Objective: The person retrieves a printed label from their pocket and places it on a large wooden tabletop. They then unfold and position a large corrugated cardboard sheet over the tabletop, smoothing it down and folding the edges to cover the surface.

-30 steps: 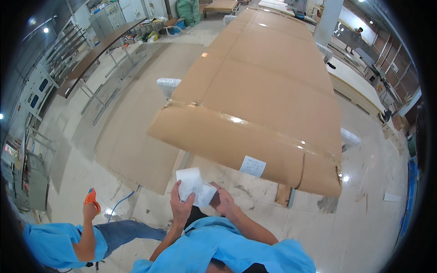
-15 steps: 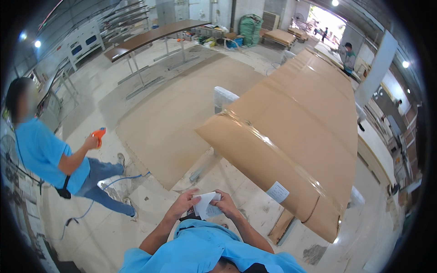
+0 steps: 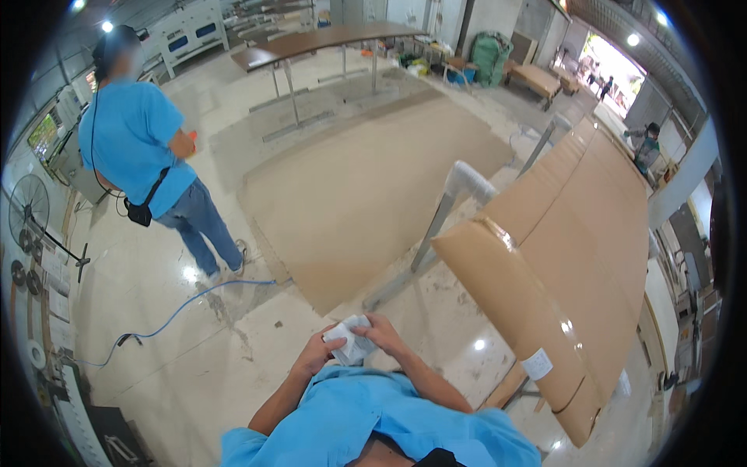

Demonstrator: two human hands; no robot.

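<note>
Between both hands, in front of my waist, is a small folded piece of white paper [image 3: 354, 348]. My left hand [image 3: 317, 350] grips its left side, with the thumb lying across the front. On the right, my right hand [image 3: 380, 335] pinches the upper edge, fingers closed. To the right lies a long package wrapped in brown cardboard [image 3: 560, 288], bound with shiny clear tape. A white label [image 3: 537, 363] is stuck near its closest end.
A co-worker in a blue shirt [image 3: 136, 140] stands at the left, holding something orange. A blue hose [image 3: 179, 315] crosses the floor. Flat cardboard [image 3: 366, 202] lies ahead, beside wrapped metal stand legs [image 3: 436, 222]. A brown-topped table [image 3: 327, 43] stands behind; a floor fan [image 3: 29, 204] is far left.
My view has swung left, so the package sits further right. The paper looks more folded and compact in my hands. The co-worker has turned away, and the orange thing is now mostly hidden.
</note>
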